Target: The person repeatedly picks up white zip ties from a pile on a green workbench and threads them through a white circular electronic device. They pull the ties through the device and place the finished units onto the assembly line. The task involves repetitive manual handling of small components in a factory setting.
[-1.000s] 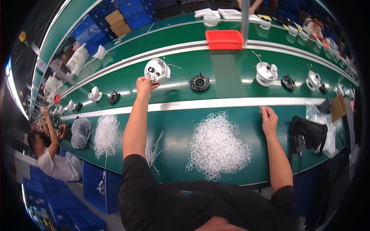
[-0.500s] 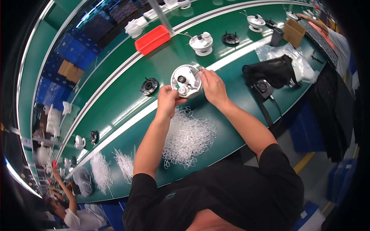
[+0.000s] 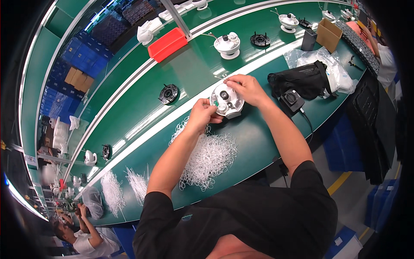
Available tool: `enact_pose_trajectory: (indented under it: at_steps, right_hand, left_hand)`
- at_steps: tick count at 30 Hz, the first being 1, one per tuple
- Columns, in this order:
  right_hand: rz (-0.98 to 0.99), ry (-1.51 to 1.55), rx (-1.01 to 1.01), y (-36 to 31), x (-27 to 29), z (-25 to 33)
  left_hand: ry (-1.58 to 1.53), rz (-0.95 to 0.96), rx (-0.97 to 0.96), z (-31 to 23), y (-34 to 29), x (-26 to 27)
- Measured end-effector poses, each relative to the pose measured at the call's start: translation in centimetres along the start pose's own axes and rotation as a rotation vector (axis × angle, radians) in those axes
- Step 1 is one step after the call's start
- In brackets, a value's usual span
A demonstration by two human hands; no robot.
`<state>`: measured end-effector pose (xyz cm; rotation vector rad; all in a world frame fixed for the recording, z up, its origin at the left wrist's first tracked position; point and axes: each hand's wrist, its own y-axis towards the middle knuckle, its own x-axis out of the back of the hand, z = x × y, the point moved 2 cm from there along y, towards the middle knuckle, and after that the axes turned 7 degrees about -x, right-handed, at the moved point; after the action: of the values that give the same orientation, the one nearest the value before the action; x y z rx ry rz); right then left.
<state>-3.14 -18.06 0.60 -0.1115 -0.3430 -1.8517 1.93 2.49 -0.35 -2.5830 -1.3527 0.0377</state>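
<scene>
Between my hands is a white round plastic appliance housing (image 3: pixel 236 105), its inside facing up with a black round part in the middle and a small white round part near its lower edge. My left hand (image 3: pixel 202 115) is closed on the housing's left rim, thumb on top. At its far edge my right hand (image 3: pixel 246 88) is pinched, fingertips by the rim and thin pale wires; what exactly lies in the pinch is too small to tell. Just below my left hand lies a pile of clear, looped plastic ties (image 3: pixel 209 157).
On the green belt beyond are black ring-shaped parts (image 3: pixel 168 93), a similar white housing on a base (image 3: pixel 227 46) and a red bin (image 3: pixel 168 45). To the right lie a black bag (image 3: pixel 299 80) and a black boxy device (image 3: pixel 292 100). A co-worker (image 3: pixel 86 237) sits far left.
Both hands have brought the white housing to the right, off the belt side and over the bench edge, turning it slightly. My right hand now reaches more across its far rim.
</scene>
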Motion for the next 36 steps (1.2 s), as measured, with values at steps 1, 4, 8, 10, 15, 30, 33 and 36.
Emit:
enact_pose_trajectory:
  at_steps: [1,4,8,10,15,30,33,36]
  right_hand:
    - [0.051,0.006,-0.042,0.2,0.3,0.1]
    - [0.051,0.035,-0.024,0.8,0.2,0.1]
    - [0.047,-0.071,-0.015,1.3,-0.7,0.2]
    - [0.062,-0.099,0.003,1.3,-1.1,0.4]
    - [0.109,-0.105,0.013,1.8,-1.8,0.1]
    - [0.219,-0.162,-0.01,2.0,-1.5,0.8]
    - [0.217,-0.14,0.004,2.0,-1.4,0.6]
    - [0.226,-0.12,-0.02,2.1,-1.4,0.3]
  left_hand:
    - [0.01,0.0,0.002,0.0,0.1,0.4]
    - [0.087,-0.01,-0.045,0.0,0.7,1.9]
    - [0.201,-0.109,-0.275,-1.7,1.9,3.3]
    - [0.152,-0.122,-0.355,-2.8,2.3,3.3]
    - [-0.004,-0.108,-0.477,-4.1,3.2,2.4]
    - [-0.007,-0.003,-0.436,-3.9,4.8,1.5]
    - [-0.036,-0.008,-0.463,-4.1,4.7,1.1]
    - [0.008,0.05,-0.462,-4.1,4.5,1.1]
